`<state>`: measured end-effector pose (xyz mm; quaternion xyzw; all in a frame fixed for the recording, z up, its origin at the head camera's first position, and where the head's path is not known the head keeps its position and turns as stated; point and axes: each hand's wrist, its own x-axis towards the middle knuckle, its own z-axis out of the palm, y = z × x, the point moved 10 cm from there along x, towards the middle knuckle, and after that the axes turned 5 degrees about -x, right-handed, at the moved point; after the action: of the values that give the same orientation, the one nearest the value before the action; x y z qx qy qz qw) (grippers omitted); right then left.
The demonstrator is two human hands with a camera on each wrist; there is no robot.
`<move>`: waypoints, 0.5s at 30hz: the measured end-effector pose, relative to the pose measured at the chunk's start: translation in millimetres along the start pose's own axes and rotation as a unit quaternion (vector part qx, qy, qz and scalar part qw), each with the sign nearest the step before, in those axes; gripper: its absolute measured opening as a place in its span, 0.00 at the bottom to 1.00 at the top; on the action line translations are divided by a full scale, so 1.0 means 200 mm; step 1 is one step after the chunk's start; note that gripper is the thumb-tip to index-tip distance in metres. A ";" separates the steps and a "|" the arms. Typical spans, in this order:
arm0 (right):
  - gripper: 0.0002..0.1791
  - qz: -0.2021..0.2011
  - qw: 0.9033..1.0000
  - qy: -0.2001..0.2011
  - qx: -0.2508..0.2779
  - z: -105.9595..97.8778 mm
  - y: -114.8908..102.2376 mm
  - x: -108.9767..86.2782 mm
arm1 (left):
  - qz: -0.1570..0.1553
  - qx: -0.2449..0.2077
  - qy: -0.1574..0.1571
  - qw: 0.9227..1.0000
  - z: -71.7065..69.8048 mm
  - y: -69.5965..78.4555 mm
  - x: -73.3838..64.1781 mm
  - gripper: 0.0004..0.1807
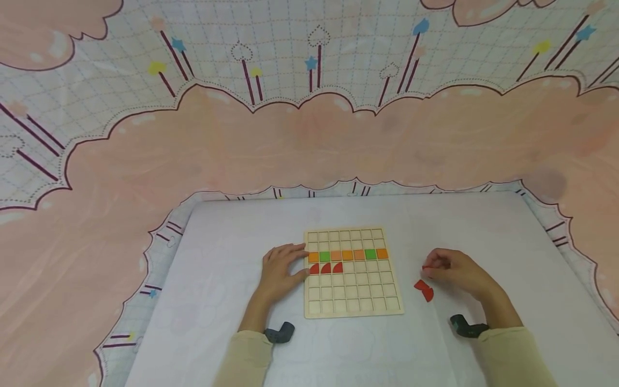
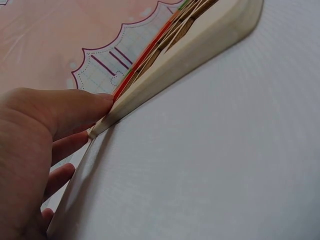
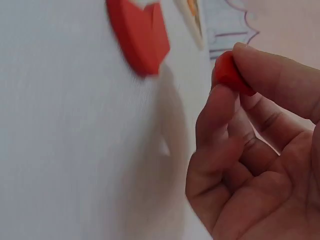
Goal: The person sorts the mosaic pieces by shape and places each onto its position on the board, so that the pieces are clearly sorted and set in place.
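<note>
A pale wooden grid board (image 1: 358, 305) lies on the white tabletop. One of its rows holds orange and green square tiles (image 1: 347, 255); below them, at the left, sit three red quarter-circle pieces (image 1: 326, 268). My left hand (image 1: 280, 273) rests at the board's left edge, thumb and fingers touching the rim, as the left wrist view also shows. Right of the board, my right hand (image 1: 454, 271) pinches a red piece (image 3: 230, 72) between thumb and index finger, above the table. Two more red pieces (image 1: 425, 291) lie on the table beside that hand, touching each other.
A white cloth covers the tabletop (image 1: 242, 231), and a pink patterned curtain (image 1: 309, 145) rises behind its back edge. Each wrist wears a dark camera, one on the left wrist (image 1: 280, 332) and one on the right wrist (image 1: 466, 326).
</note>
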<state>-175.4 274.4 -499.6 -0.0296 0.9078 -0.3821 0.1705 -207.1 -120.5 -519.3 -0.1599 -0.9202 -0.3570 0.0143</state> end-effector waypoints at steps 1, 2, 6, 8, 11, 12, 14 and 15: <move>0.13 -0.001 1.000 0.000 0.010 0.01 -0.01 0.00 | -0.001 0.000 -0.001 1.000 0.00 0.00 0.00 0.23; 0.14 -0.002 1.000 -0.002 0.019 0.02 -0.02 0.01 | -0.002 0.000 -0.001 1.000 0.00 0.00 0.00 0.23; 0.19 0.004 0.999 -0.010 0.045 0.07 -0.04 0.02 | -0.003 0.001 -0.005 1.000 0.01 0.00 0.01 0.23; 0.17 0.009 0.998 -0.020 0.063 0.09 -0.05 0.02 | 0.000 0.003 -0.004 1.000 0.01 0.01 0.01 0.23; 0.13 0.013 0.996 -0.032 0.087 0.12 -0.06 0.03 | 0.003 0.005 -0.001 1.000 0.00 0.01 0.01 0.23; 0.12 0.013 0.995 -0.033 0.093 0.13 -0.07 0.04 | 0.003 0.006 0.000 1.000 0.00 0.01 0.01 0.23; 0.12 0.008 0.995 -0.031 0.097 0.14 -0.08 0.05 | 0.003 0.007 0.002 1.000 0.00 0.01 0.01 0.23; 0.12 0.004 0.995 -0.027 0.095 0.14 -0.10 0.06 | 0.004 0.006 0.004 1.000 0.00 0.01 0.00 0.23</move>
<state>-178.0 239.9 -507.3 -0.0201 0.8624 -0.4652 0.1985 -207.3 -118.8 -517.1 -0.1621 -0.9215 -0.3523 0.0201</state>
